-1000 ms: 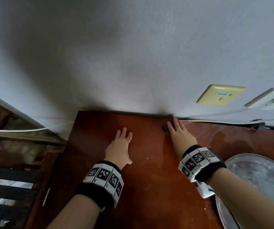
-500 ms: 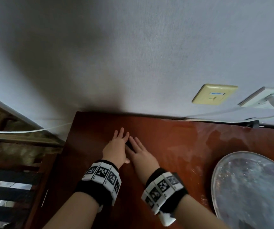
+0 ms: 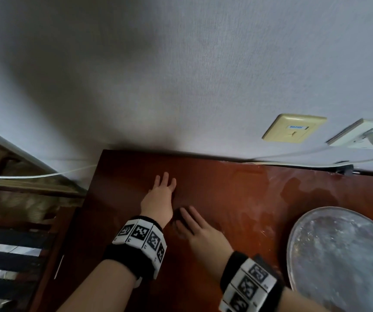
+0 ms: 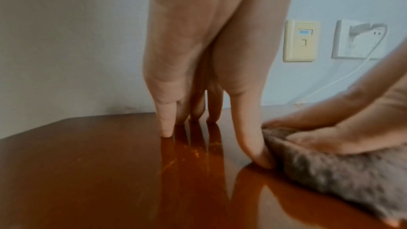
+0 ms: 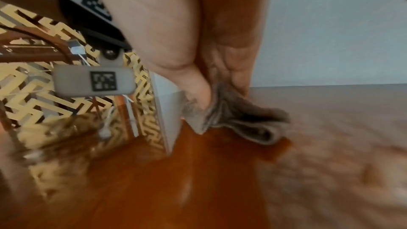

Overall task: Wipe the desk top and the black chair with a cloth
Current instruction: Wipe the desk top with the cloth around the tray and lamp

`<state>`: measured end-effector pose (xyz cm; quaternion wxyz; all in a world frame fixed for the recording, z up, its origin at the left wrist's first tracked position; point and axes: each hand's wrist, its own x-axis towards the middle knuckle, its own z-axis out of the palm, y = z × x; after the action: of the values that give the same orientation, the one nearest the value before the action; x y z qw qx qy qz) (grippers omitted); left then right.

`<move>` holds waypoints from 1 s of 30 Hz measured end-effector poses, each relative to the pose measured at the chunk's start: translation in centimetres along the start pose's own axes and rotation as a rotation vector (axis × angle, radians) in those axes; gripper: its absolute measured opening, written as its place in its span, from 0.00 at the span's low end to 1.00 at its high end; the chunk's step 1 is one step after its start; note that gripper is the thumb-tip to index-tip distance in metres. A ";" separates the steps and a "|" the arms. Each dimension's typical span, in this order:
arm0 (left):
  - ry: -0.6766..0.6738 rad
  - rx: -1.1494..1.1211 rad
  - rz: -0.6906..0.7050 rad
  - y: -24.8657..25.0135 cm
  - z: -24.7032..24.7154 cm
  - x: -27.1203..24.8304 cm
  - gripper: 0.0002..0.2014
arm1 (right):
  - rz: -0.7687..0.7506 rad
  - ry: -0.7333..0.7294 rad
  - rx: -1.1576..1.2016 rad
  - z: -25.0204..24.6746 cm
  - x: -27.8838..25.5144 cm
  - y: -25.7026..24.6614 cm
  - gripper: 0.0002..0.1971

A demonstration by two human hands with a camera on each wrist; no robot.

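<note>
Cloth (image 4: 330,171) sweeping back from the wall toward me.
I am pressing it flat under my right hand (image 3: 201,230), beside my left hand (image 3: 158,199), which is spread, bracing on the desk top (image 3: 237,199).

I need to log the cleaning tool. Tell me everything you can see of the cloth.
The cloth is grey-brown, fuzzy like terry or microfibre, folded into soft layers. It lies on the red-brown desk top, pressed flat under the right hand, whose fingers lie straight over it. The left hand rests flat beside it, thumb touching its edge.

Grey-brown cloth (image 4: 334,168), seemingly folded, on glossy desk top (image 3: 237,190).
</note>
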<state>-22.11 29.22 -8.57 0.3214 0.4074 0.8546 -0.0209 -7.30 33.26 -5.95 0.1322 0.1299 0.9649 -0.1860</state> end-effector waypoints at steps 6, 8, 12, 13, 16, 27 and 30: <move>-0.164 0.052 0.050 -0.6 -1.1 -0.6 0.57 | 0.362 -0.012 -0.032 -2.3 2.7 8.3 0.25; -0.175 0.057 0.040 -0.5 -1.1 -0.7 0.59 | 0.562 -0.003 -0.095 -3.8 3.9 10.5 0.26; -0.140 0.053 0.030 -0.2 -0.8 -0.6 0.59 | 0.545 0.039 -0.137 -4.3 6.4 8.3 0.18; -0.138 0.055 0.029 -0.2 -0.7 -0.6 0.59 | 0.444 0.020 -0.147 -3.7 6.6 7.2 0.20; -0.141 0.059 0.034 -0.3 -0.8 -0.5 0.60 | 0.244 -0.048 -0.180 -2.4 6.9 5.7 0.23; -0.134 0.021 0.029 -0.4 -0.8 -0.6 0.60 | 0.805 -0.017 -0.152 -6.1 4.5 12.4 0.20; -0.131 0.028 0.020 -0.2 -0.8 -0.6 0.59 | 0.683 -0.003 -0.138 -5.4 6.1 10.4 0.21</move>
<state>-22.37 28.92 -7.59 0.3711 0.4181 0.8272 -0.0563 -10.94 45.97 -6.37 0.1967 0.4358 0.8759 -0.0658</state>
